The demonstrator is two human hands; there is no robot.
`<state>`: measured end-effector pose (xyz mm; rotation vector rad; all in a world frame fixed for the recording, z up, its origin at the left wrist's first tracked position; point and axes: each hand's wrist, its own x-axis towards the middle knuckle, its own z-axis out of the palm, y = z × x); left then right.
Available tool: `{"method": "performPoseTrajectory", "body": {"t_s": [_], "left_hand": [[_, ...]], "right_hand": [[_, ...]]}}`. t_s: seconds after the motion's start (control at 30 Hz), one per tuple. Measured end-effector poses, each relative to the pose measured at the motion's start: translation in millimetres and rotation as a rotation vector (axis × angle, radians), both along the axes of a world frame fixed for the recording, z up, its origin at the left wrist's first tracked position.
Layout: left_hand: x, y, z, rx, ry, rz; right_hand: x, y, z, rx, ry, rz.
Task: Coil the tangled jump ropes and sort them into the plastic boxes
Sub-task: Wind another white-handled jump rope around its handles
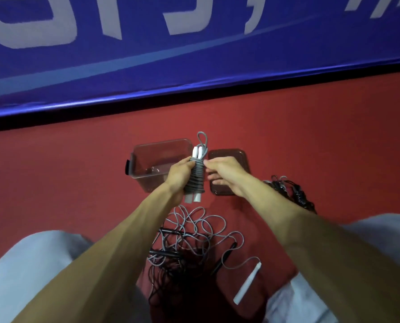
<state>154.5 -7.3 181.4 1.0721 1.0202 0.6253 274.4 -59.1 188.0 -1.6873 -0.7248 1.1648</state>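
Grip of left hand (179, 174) round coiled grey rope (195, 181), right hand (224, 170) pinching it

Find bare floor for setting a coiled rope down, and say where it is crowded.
Bare red mat lies left of the clear box and between the lid and the blue wall pad. Crowded: tangled ropes between the knees; black rope bundle beside the lid.

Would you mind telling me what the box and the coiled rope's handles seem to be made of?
The box looks like clear, slightly tinted glossy plastic: the red floor shows through its walls. The rope's handles are probably smooth white plastic.
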Motion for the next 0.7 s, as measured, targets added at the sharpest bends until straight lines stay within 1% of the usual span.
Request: {"method": "performPoseTrajectory", "body": {"t_s": [0.03, 0.1, 0.17, 0.27, 0.37, 0.47, 0.53, 0.6, 0.67, 0.7], "left_hand": [[9, 1, -7, -0.054, 0.020, -0.003], [27, 1, -24, -0.164, 0.065, -0.007], [44, 3, -43, -0.225, 0.090, -0.033], [71, 0, -69, -0.290, 0.035, -0.076], [94, 0, -102, -0.329, 0.042, -0.146], [109, 2, -139, -0.280, 0.176, -0.215], [112, 2, -157, -0.204, 0.271, -0.222], [109, 3, -173, -0.149, 0.349, -0.261], [101, 4, -189, -0.142, 0.425, -0.306], [95, 6, -197, -0.141, 0.459, -0.331]], "right_hand": [[6, -1, -11, -0.042, 0.027, 0.028], [21, -2, -33, -0.084, 0.041, 0.017], [38, -2, -53, -0.105, 0.056, -0.009], [67, -4, -85, -0.155, 0.118, -0.077], [91, -10, -116, -0.199, 0.143, -0.142], [108, -15, -149, -0.267, 0.166, -0.159], [118, -16, -173, -0.318, 0.067, -0.204], [128, -16, -198, -0.365, -0.133, -0.268], [130, -18, -207, -0.411, -0.302, -0.288], [129, -18, -203, -0.429, -0.335, -0.278]]}}
